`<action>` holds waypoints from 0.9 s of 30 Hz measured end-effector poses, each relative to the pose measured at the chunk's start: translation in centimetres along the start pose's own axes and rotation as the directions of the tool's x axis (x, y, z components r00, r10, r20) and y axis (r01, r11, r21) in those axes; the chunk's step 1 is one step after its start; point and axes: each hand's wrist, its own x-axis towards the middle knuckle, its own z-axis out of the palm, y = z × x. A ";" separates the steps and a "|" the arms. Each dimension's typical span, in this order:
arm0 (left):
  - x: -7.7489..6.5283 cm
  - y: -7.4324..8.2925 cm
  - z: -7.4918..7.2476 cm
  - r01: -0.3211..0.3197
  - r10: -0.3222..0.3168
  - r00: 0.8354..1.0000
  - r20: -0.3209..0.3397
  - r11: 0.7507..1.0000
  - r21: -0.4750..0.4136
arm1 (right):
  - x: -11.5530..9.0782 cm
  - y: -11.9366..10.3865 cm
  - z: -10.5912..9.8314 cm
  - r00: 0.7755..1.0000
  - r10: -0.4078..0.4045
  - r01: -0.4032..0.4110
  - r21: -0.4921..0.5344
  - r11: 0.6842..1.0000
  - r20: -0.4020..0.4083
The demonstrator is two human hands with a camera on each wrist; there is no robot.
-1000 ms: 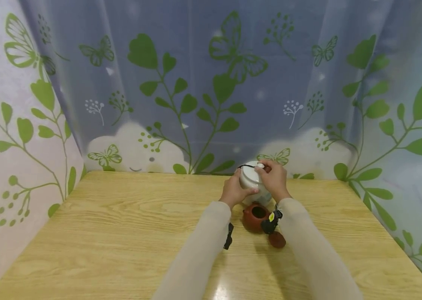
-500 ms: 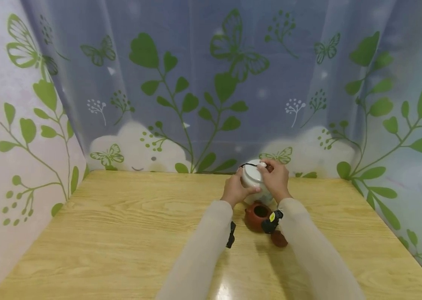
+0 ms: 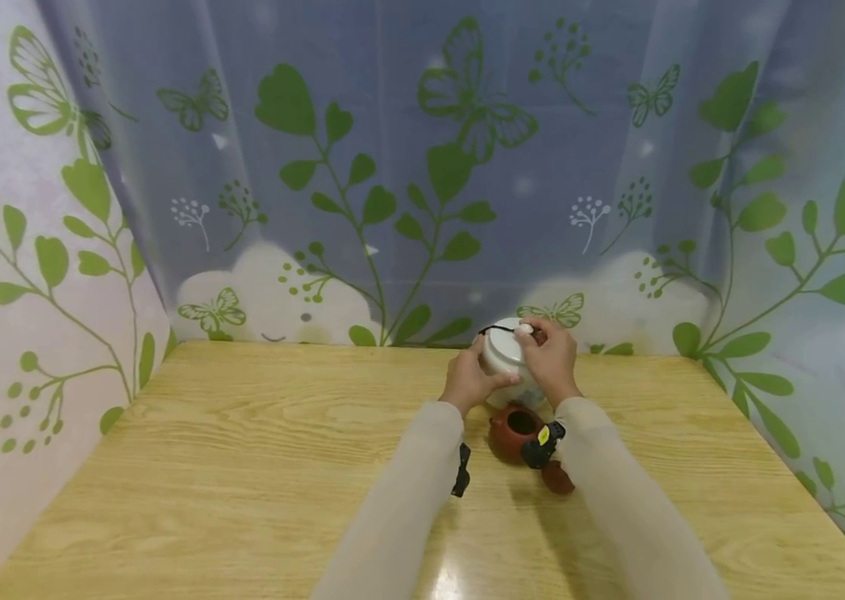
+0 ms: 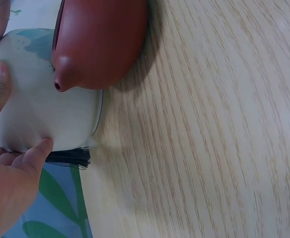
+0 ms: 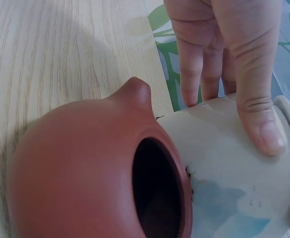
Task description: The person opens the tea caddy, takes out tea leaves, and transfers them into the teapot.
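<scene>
A white lidded ceramic jar (image 3: 499, 365) with a blue-green pattern stands at the back of the table. My left hand (image 3: 465, 382) grips its body from the left, thumb across the near side. On top, my right hand (image 3: 553, 358) pinches the knob of the white lid (image 3: 503, 345), which sits on the jar. A black cord (image 3: 496, 330) lies over the lid, and a black tassel (image 4: 68, 156) shows beneath my left hand in the left wrist view. Right in front of the jar is a reddish-brown teapot (image 5: 80, 163), its round mouth uncovered.
A small reddish-brown teapot lid (image 3: 557, 478) lies on the wooden table (image 3: 257, 467) near the teapot, partly behind my right sleeve. A patterned curtain (image 3: 362, 250) hangs along the table's back edge, close behind the jar.
The view shifts slightly. Both hands keep the same hold on the jar and its lid knob, and the teapot stays put.
</scene>
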 end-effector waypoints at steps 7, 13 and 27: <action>0.0 0.1 -0.1 0.009 -0.009 1.000 0.004 1.000 -0.014 | 0.1 -0.1 0.2 0.999 0.025 -0.025 0.007 1.000 -0.032; 0.1 -0.1 -0.1 0.017 -0.017 1.000 0.006 1.000 -0.017 | 0.0 -0.2 0.4 0.999 0.019 -0.019 0.004 1.000 -0.041; 0.3 -0.1 0.2 0.035 -0.035 0.999 -0.003 0.999 -0.010 | 0.0 0.3 0.6 0.997 0.012 -0.010 0.025 1.000 -0.073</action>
